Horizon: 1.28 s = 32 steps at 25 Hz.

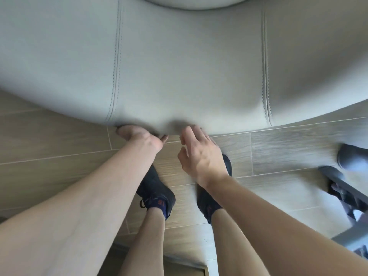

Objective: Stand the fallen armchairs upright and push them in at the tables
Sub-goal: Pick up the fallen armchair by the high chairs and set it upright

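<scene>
A pale grey upholstered armchair (189,62) with stitched seams fills the upper half of the head view, its curved lower edge just above the floor. My left hand (142,137) is at that edge, fingers curled under it and hidden beneath the padding, gripping the chair. My right hand (201,154) hovers just to the right, fingers spread and loosely bent, its fingertips at the chair's edge without holding it. Whether they touch the fabric is unclear.
The floor is wood-look tile (49,140). My feet in dark shoes (157,190) stand right behind the chair. At the right edge are a dark shoe-like shape (352,158) and a dark slanted frame (346,190). A wooden edge (191,265) shows at the bottom.
</scene>
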{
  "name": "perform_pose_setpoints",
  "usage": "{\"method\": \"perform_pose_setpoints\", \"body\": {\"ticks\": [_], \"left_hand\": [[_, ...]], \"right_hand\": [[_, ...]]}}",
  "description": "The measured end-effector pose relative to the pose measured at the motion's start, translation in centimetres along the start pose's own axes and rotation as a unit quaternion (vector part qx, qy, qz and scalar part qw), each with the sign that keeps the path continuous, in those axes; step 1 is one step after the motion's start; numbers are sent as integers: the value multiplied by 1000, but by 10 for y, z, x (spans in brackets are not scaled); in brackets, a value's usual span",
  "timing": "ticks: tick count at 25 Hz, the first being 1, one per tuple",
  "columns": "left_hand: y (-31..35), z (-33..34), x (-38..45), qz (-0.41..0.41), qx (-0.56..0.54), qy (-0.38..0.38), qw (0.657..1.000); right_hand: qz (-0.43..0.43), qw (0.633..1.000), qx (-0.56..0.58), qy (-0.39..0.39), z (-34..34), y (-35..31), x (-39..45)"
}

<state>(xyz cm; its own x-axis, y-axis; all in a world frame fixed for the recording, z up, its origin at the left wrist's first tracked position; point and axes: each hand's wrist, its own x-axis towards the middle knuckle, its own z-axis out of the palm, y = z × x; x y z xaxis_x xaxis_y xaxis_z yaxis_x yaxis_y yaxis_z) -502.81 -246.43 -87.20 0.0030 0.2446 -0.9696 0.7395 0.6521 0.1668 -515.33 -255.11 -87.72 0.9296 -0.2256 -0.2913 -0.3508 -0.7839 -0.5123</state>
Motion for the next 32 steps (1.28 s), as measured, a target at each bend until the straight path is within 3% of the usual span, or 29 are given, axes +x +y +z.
{"method": "perform_pose_setpoints", "body": {"ticks": [2,4,10,15,18,21,25,32], "left_hand": [[12,-2,-23,26,-3,-9,1000],[25,3,-50,39,19,-18,999],[63,30,-130,55,24,-68,996],[56,63,-166,85,65,-162,981],[48,81,-175,151,89,-153,973],[55,90,-173,218,44,-139,965],[76,91,-182,212,78,-186,956],[123,53,-251,207,133,-180,952]], "right_hand": [[-113,980,-159,27,-26,-9,5],[-126,956,-264,7,-48,-21,14],[-208,872,-442,25,-140,-27,74],[-130,873,-468,-44,-200,-28,125],[-145,871,-466,-54,-221,-28,144],[-142,867,-471,-76,-229,-34,148],[-127,872,-467,-80,-251,-52,143],[-105,887,-422,-154,-305,-134,113]]}}
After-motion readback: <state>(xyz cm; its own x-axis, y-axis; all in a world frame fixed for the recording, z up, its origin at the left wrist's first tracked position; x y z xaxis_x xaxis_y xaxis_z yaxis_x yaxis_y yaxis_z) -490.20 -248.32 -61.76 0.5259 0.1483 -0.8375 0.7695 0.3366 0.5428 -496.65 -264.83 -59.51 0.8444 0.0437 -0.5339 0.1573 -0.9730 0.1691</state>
